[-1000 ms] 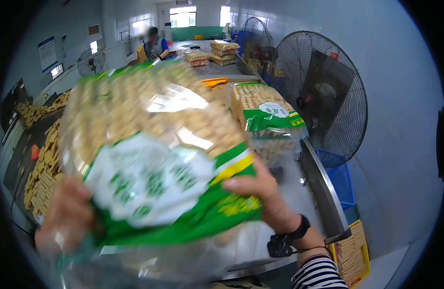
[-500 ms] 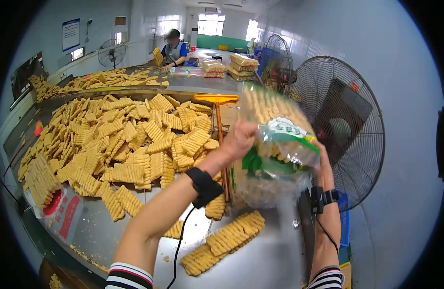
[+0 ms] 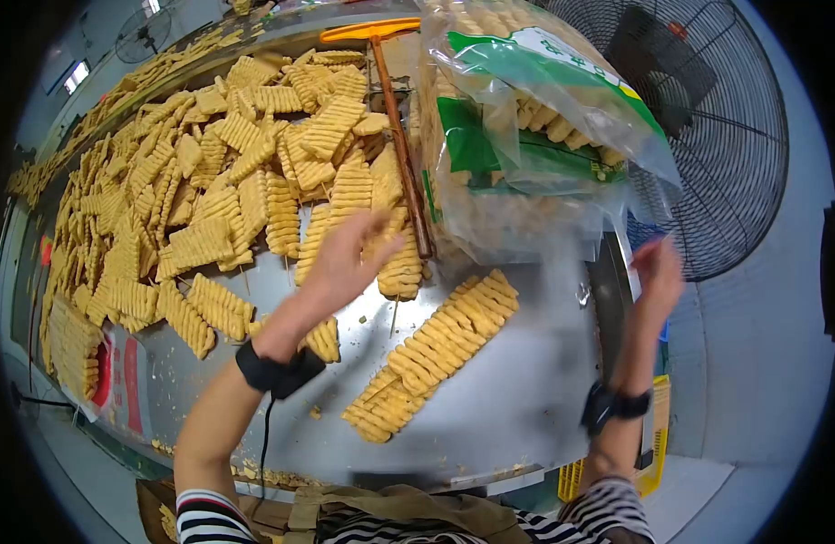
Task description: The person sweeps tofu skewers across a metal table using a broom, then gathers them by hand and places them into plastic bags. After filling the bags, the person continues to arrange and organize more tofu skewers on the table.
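Held left hand (image 3: 338, 272) open above loose snack pieces (image 3: 200, 245), right hand (image 3: 658, 276) apart, loosely open, near bags (image 3: 549, 77) stacked on metal table (image 3: 499, 408). Judged bags slippery, brittle inside; best cradled underneath.

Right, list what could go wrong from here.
The top bag juts out past the one below on the fan side, so it might slide off. The thin black cable hanging from the left wristband could snag on the table's front edge.
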Motion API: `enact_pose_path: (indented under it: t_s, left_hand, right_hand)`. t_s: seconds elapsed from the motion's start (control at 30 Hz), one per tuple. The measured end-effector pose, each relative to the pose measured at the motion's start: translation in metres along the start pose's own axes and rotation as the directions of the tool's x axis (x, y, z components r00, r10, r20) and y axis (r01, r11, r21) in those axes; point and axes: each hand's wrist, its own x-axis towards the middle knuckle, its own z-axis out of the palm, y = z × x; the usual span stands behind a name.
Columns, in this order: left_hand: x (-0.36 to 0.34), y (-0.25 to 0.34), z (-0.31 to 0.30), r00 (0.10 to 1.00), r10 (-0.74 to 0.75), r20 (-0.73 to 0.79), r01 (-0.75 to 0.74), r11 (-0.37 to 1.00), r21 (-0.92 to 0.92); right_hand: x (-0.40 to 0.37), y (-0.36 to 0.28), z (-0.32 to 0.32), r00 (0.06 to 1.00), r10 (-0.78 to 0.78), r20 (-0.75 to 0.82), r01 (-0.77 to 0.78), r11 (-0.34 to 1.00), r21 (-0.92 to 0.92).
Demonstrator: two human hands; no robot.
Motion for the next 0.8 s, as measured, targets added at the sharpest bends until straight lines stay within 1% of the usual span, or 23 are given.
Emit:
enact_pose_path:
  t_s: [0.03, 0.07, 0.1, 0.13, 0.17, 0.2, 0.23, 0.27, 0.3, 0.33, 0.37, 0.43, 0.47, 0.5, 0.57, 0.63, 0.67, 0.7, 0.73, 0.77, 0.8]
  left_hand:
    - [-0.027, -0.011, 0.010, 0.986, -0.119, 0.115, 0.119, 0.993, 0.005]
    - [-0.047, -0.016, 0.019, 0.941, -0.234, 0.245, 0.241, 0.971, 0.003]
    - [-0.063, -0.020, 0.027, 0.864, -0.341, 0.371, 0.360, 0.933, 0.019]
    - [-0.074, -0.020, 0.036, 0.807, -0.391, 0.443, 0.429, 0.903, 0.014]
    - [-0.081, -0.022, 0.044, 0.743, -0.434, 0.510, 0.495, 0.869, 0.018]
    - [-0.088, -0.030, 0.054, 0.727, -0.421, 0.543, 0.451, 0.888, 0.086]
    - [-0.092, -0.034, 0.061, 0.727, -0.421, 0.543, 0.446, 0.890, 0.093]
    - [-0.095, -0.036, 0.068, 0.691, -0.395, 0.605, 0.539, 0.840, -0.067]
    - [-0.099, -0.040, 0.076, 0.659, -0.353, 0.664, 0.622, 0.752, -0.217]
    - [-0.105, -0.051, 0.089, 0.692, -0.339, 0.638, 0.608, 0.750, -0.261]
    - [-0.108, -0.039, 0.089, 0.692, -0.331, 0.641, 0.599, 0.759, -0.255]
    - [-0.109, -0.019, 0.092, 0.654, -0.428, 0.624, 0.707, 0.639, -0.302]
    - [-0.115, -0.024, 0.102, 0.673, -0.444, 0.591, 0.689, 0.667, -0.284]
    - [-0.121, -0.033, 0.115, 0.722, -0.424, 0.546, 0.622, 0.744, -0.245]
    - [-0.134, -0.025, 0.134, 0.722, -0.431, 0.542, 0.645, 0.702, -0.301]
    - [-0.148, -0.023, 0.163, 0.788, -0.366, 0.496, 0.558, 0.766, -0.321]
    - [-0.147, -0.012, 0.172, 0.768, -0.337, 0.545, 0.584, 0.719, -0.378]
    - [-0.144, -0.002, 0.182, 0.775, -0.329, 0.540, 0.553, 0.767, -0.326]
    - [-0.137, 0.011, 0.189, 0.739, -0.337, 0.583, 0.597, 0.728, -0.336]
    - [-0.128, 0.020, 0.197, 0.702, -0.344, 0.624, 0.641, 0.687, -0.342]
    - [-0.120, 0.019, 0.217, 0.714, -0.301, 0.632, 0.631, 0.669, -0.394]
  right_hand:
    - [-0.039, 0.026, -0.017, 0.975, 0.194, 0.113, -0.176, 0.973, -0.150]
    - [-0.081, 0.041, -0.015, 0.903, 0.406, 0.140, -0.388, 0.911, -0.143]
    - [-0.125, 0.051, -0.018, 0.794, 0.511, 0.329, -0.493, 0.858, -0.143]
    - [-0.157, 0.055, -0.011, 0.518, 0.778, 0.355, -0.767, 0.606, -0.211]
    - [-0.189, 0.063, -0.002, 0.421, 0.840, 0.341, -0.845, 0.500, -0.188]
    - [-0.210, 0.061, 0.010, 0.412, 0.846, 0.339, -0.838, 0.498, -0.224]
    - [-0.226, 0.058, 0.021, 0.403, 0.852, 0.334, -0.831, 0.494, -0.258]
    - [-0.236, 0.062, 0.032, 0.408, 0.830, 0.380, -0.834, 0.509, -0.216]
    - [-0.241, 0.063, 0.043, 0.417, 0.805, 0.423, -0.835, 0.523, -0.173]
    - [-0.244, 0.057, 0.056, 0.475, 0.787, 0.394, -0.826, 0.553, -0.109]
    - [-0.246, 0.059, 0.062, 0.484, 0.783, 0.390, -0.825, 0.557, -0.095]
    - [-0.246, 0.072, 0.073, 0.540, 0.761, 0.359, -0.827, 0.559, 0.061]
    - [-0.244, 0.071, 0.070, 0.521, 0.774, 0.360, -0.847, 0.521, 0.105]
    - [-0.242, 0.071, 0.065, 0.526, 0.770, 0.362, -0.844, 0.524, 0.112]
    - [-0.239, 0.066, 0.048, 0.540, 0.771, 0.338, -0.827, 0.561, 0.041]
    - [-0.234, 0.052, 0.026, 0.525, 0.774, 0.353, -0.838, 0.544, 0.054]
    - [-0.232, 0.048, 0.016, 0.553, 0.763, 0.335, -0.827, 0.550, 0.112]
    - [-0.227, 0.048, 0.006, 0.581, 0.750, 0.315, -0.812, 0.558, 0.170]
    - [-0.221, 0.055, -0.003, 0.606, 0.748, 0.271, -0.794, 0.589, 0.150]
    - [-0.210, 0.063, -0.015, 0.603, 0.752, 0.267, -0.796, 0.588, 0.142]
    - [-0.194, 0.073, -0.027, 0.589, 0.766, 0.257, -0.806, 0.579, 0.123]
